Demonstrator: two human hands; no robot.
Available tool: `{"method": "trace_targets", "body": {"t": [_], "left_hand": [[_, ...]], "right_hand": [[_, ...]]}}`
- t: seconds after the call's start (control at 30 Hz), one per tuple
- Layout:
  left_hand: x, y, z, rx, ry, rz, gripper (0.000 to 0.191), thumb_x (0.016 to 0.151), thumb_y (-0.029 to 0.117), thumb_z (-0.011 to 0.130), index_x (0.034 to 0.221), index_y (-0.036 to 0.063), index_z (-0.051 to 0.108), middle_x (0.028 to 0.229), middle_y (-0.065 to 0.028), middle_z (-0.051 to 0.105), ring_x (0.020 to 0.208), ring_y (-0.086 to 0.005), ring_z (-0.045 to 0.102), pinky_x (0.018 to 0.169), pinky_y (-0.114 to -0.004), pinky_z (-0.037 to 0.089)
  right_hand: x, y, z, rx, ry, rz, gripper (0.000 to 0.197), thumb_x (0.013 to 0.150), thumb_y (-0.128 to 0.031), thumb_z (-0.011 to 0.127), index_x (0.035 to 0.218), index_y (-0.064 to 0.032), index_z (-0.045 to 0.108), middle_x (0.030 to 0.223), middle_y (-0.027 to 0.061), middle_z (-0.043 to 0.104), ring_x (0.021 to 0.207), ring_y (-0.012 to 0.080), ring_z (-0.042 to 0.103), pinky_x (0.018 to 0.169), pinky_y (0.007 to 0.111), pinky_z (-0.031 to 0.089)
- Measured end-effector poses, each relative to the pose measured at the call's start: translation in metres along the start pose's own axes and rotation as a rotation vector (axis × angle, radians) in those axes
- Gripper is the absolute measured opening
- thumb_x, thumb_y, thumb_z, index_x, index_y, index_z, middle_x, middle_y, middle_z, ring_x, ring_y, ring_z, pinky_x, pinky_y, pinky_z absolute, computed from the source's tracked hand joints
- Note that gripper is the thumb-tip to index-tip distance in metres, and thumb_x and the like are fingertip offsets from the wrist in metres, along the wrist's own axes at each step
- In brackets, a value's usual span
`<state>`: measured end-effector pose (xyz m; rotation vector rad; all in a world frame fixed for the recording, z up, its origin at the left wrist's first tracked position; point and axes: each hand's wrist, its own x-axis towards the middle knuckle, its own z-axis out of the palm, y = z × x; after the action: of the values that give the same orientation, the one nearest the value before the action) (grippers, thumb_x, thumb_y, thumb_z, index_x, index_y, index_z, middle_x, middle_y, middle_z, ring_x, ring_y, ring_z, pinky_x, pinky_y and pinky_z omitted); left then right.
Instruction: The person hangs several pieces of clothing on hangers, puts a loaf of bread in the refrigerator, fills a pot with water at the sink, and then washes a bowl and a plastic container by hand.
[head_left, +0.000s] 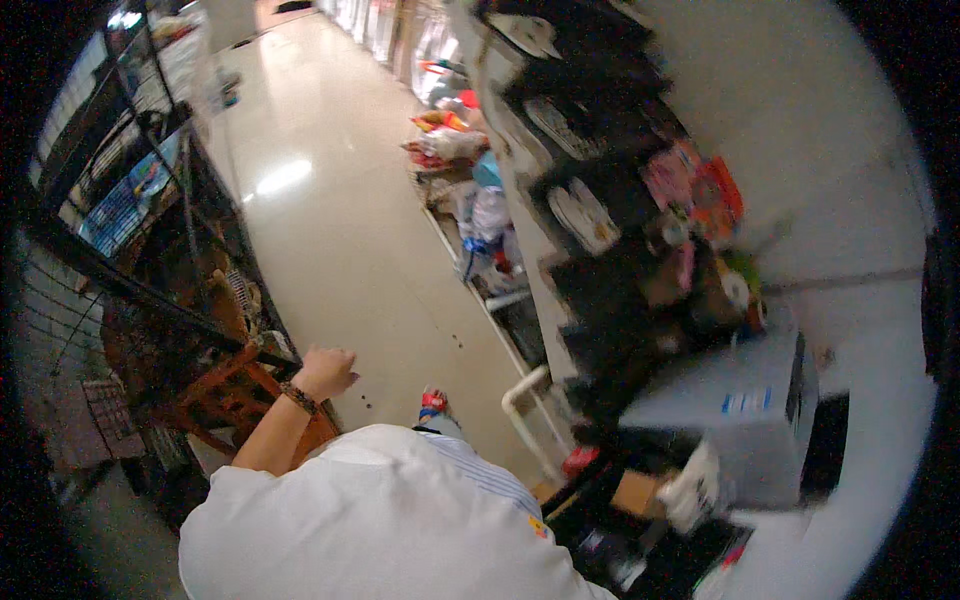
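My left hand (326, 373) hangs at my left side, knuckles up, with its fingers curled loosely. The palm is hidden, and nothing shows sticking out of it. A dark beaded bracelet (300, 397) circles that wrist. Just below and left of the hand stands a reddish-brown wooden frame (229, 382), perhaps a stool or chair; whether they touch is unclear. My right hand is out of view. Before me stretches a glossy beige tiled floor (352, 217), with my foot in a red and blue shoe (433, 403) on it.
A black metal wire rack (150, 300) lines the left. To the right runs a low white-framed rack (491, 319) of bagged goods. Beside it a black tiered display (600, 285) holds pale slippers (583, 214). A grey box (750, 442) stands at the lower right.
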<state>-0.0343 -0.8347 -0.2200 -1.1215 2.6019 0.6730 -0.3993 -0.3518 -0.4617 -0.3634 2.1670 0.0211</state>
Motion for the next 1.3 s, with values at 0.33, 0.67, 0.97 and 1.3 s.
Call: {"method": "trace_targets", "body": {"t": [0.33,0.67,0.97,1.3], "left_hand": [[0.064,-0.106,-0.058,-0.278,0.169,-0.363,0.032,0.080,0.032,0.057,0.092,0.0020,0.054,0.085,-0.0169,0.060,0.083,-0.0333,0.058,0.072,-0.043,0.046],[0.165,-0.308,-0.194,-0.309,0.069,-0.821,0.034,0.081,0.031,0.054,0.095,0.0003,0.056,0.089,-0.0174,0.061,0.082,-0.0318,0.059,0.069,-0.043,0.047],[0.349,-0.496,-0.352,-0.247,0.161,-0.536,0.030,0.082,0.032,0.053,0.091,0.0028,0.054,0.086,-0.0172,0.060,0.084,-0.0338,0.058,0.073,-0.045,0.045],[0.510,-0.727,-0.493,-0.267,0.331,-0.599,0.035,0.078,0.032,0.057,0.096,0.0018,0.057,0.087,-0.0175,0.061,0.083,-0.0344,0.058,0.072,-0.045,0.047]], "right_hand": [[0.273,-0.521,-0.321,0.215,0.545,-0.601,0.019,0.083,-0.015,0.052,0.081,-0.0004,0.063,0.068,0.0073,0.060,0.053,0.0179,0.054,0.051,0.033,0.043],[0.204,-0.924,-0.218,-0.344,-0.028,-1.058,0.029,0.080,-0.030,0.057,0.097,-0.0071,0.062,0.093,0.0115,0.064,0.085,0.0206,0.059,0.076,0.034,0.046],[0.367,-0.897,-0.167,-0.396,0.075,-0.918,0.031,0.075,-0.019,0.059,0.101,-0.0019,0.060,0.099,0.0136,0.061,0.093,0.0245,0.056,0.078,0.036,0.045],[0.473,-1.377,-0.212,-0.960,0.203,-0.909,0.036,0.071,-0.034,0.058,0.093,-0.0058,0.063,0.091,0.0157,0.063,0.080,0.0324,0.061,0.068,0.043,0.048]]}}
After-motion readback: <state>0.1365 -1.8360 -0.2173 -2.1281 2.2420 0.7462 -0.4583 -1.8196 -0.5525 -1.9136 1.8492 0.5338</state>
